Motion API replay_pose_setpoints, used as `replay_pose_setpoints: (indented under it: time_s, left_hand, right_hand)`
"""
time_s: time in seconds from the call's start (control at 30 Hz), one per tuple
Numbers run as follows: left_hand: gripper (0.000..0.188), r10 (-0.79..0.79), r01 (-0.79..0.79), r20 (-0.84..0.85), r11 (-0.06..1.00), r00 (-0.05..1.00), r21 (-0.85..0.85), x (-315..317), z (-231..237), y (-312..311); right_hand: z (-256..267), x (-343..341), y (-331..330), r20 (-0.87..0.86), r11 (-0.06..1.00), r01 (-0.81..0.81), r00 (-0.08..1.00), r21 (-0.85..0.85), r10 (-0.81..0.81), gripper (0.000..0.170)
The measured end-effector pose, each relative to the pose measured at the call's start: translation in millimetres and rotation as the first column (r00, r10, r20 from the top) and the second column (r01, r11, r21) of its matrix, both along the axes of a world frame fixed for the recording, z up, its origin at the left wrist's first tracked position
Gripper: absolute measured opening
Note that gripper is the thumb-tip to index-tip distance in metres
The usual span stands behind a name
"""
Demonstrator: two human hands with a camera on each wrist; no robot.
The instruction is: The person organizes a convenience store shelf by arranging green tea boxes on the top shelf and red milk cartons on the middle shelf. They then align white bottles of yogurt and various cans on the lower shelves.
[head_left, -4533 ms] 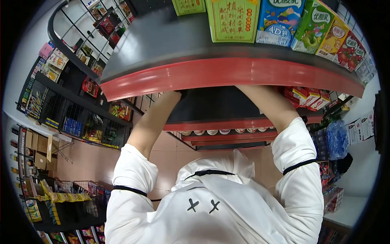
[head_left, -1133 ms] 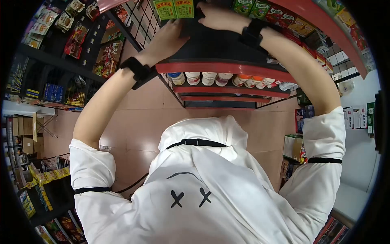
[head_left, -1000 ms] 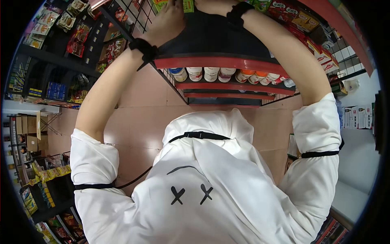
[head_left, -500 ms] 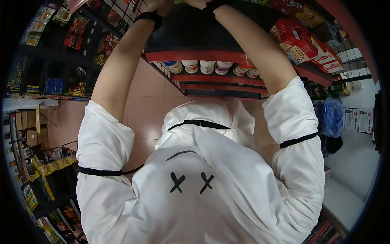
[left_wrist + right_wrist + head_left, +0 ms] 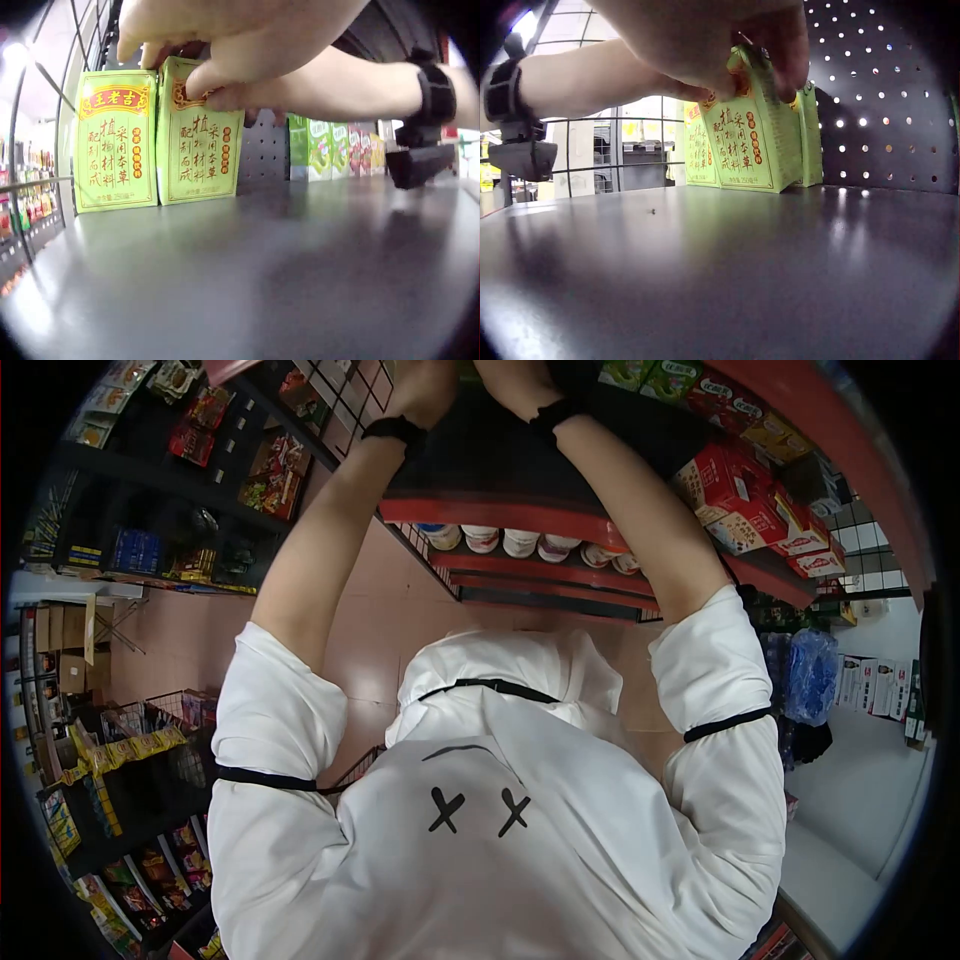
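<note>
Two green herbal tea cartons stand side by side on a dark shelf point(image 5: 285, 255) in the left wrist view. The left carton point(image 5: 116, 150) is upright; its neighbour, the right carton point(image 5: 199, 154), leans slightly. My left hand point(image 5: 425, 390) reaches over their tops, its thumb on the right carton's front and other fingers above the left carton. From the other side, my right hand point(image 5: 515, 385) grips the right carton's upper part, fingers point(image 5: 791, 60) along its side in the right wrist view. Another green carton point(image 5: 810, 135) shows behind it. In the head view, both hands' fingertips are cut off.
Milk drink cartons point(image 5: 319, 146) line the shelf's back to the right. Red boxes point(image 5: 735, 495) sit at its right end, white tubs point(image 5: 520, 542) on the shelf below. A perforated back panel point(image 5: 885, 90) and a wire side grid point(image 5: 345, 400) bound the shelf.
The arms were under the upper shelf at first. Both hands then reached deeper toward the green cartons, the right hand moving left, and they now meet at the right carton.
</note>
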State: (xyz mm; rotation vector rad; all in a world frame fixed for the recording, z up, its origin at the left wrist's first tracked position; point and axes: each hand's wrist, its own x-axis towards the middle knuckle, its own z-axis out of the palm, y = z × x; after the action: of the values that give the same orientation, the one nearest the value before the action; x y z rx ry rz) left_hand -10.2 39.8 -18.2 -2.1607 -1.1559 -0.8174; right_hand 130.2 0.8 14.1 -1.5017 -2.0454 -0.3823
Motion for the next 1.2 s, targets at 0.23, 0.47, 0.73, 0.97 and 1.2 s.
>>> replay_pose_setpoints:
  time_s: [0.23,0.47,0.73,0.97,1.2]
  left_hand:
    - [0.025,-0.243,0.319,0.334,0.928,0.911,-0.195,-1,31,-52]
    - [0.048,-0.466,0.61,0.404,0.688,0.787,-0.393,-24,93,-140]
    - [0.055,-0.595,0.765,0.555,0.168,0.582,-0.621,-68,154,-218]
    - [0.057,-0.614,0.957,0.75,0.279,0.245,-0.084,-58,253,-222]
    - [0.049,-0.478,0.935,0.866,0.354,0.147,0.037,-23,337,-161]
  right_hand:
    - [2,19,-34,-0.059,0.986,-0.11,0.991,0.126,0.118,0.032]
    - [56,20,-139,-0.26,0.965,-0.213,0.933,0.153,0.247,0.045]
    - [138,15,-261,-0.418,0.87,-0.441,0.849,-0.22,0.324,0.043]
    - [263,10,-258,-0.227,0.878,-0.443,0.85,0.183,0.476,0.048]
    - [366,-3,-227,-0.263,0.978,-0.136,0.961,-0.155,0.092,0.039]
